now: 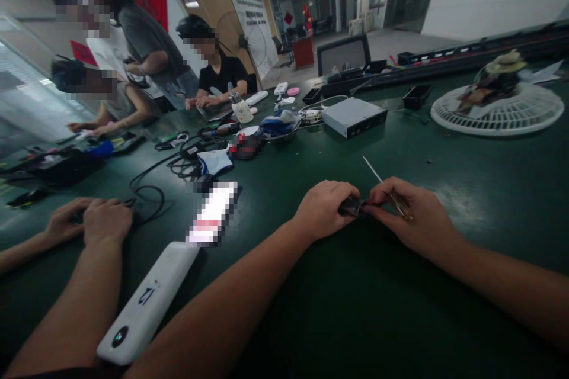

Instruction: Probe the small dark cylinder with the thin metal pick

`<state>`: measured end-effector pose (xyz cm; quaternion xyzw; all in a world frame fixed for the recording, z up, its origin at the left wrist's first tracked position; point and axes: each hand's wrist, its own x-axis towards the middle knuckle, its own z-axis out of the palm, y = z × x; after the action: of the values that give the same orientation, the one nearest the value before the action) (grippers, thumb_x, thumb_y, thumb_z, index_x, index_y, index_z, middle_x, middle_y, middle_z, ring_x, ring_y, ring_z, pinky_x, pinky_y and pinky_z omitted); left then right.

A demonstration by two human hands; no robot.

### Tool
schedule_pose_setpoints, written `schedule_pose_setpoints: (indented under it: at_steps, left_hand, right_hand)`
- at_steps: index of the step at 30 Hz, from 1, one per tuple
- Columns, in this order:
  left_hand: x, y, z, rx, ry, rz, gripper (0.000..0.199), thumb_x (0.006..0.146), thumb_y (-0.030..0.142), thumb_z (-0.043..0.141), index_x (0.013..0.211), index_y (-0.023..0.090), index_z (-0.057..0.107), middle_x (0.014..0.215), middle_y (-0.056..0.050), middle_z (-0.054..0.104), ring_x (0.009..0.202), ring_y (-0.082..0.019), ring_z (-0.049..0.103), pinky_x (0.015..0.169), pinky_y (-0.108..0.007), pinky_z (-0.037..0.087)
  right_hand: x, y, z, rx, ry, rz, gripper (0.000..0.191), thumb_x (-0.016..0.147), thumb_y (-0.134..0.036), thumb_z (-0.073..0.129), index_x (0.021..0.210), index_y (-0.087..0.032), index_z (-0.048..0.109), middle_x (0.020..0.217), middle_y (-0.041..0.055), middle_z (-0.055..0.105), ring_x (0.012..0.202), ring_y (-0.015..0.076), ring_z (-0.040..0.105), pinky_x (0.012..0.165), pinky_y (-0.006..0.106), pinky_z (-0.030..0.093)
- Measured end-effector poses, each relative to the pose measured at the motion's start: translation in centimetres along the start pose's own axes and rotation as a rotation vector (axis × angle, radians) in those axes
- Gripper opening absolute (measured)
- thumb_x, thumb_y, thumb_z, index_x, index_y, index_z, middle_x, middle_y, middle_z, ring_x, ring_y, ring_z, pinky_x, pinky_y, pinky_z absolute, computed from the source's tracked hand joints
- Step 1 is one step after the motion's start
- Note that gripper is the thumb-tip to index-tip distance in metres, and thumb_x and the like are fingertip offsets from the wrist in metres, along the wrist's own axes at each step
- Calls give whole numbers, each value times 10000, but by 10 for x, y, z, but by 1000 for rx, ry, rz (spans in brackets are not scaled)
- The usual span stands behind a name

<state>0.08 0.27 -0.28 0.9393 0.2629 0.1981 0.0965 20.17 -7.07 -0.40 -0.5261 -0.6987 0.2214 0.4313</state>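
Note:
My left hand (326, 207) is closed around a small dark part (352, 207) just above the green table. What kind of part it is cannot be made out, as the fingers cover much of it. My right hand (413, 213) is closed on a screwdriver (402, 206) with a clear amber handle, whose thin metal shaft points up and to the left, away from the part. The right thumb and forefinger meet the right end of the dark part.
Left of my forearm lie a long white device (149, 302) and a lit phone (216, 213). A co-worker's hands (106, 219) work at the far left. Beyond are cables (191, 154), a silver disc drive (354, 115) and a white fan grille (498, 112). Several people are around the table.

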Motion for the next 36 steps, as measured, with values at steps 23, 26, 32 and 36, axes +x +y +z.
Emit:
schedule_pose_setpoints:
  at_steps: [23,26,32,36]
  left_hand:
    - [-2,-6,4,-69,290,-393,178,786,204,614,901,214,479,856,-10,623,734,-149,576,642,-293,450]
    - [-2,-7,4,-67,278,-373,189,773,200,614,883,215,461,855,-7,607,725,-145,553,621,-285,430]
    - [-1,-3,2,-35,226,-272,195,745,164,594,830,218,428,814,7,560,706,-142,506,616,-286,405]
    - [0,-2,2,-11,211,-269,184,752,166,584,813,218,418,814,2,565,702,-145,503,622,-291,406]
  right_hand:
    - [-4,2,-6,339,-12,-94,463,1050,-447,326,1056,-258,749,915,63,705,832,211,653,719,381,496]
    - [-5,-1,-7,320,-15,-118,448,1048,-424,353,1000,-252,764,887,59,698,816,211,654,701,377,488]
    - [-1,-8,-7,245,-20,-33,393,1033,-397,412,961,-241,765,908,58,714,831,201,653,711,349,490]
    - [0,-7,-9,274,-101,-46,367,1022,-376,431,944,-241,763,906,51,721,842,206,664,731,354,503]
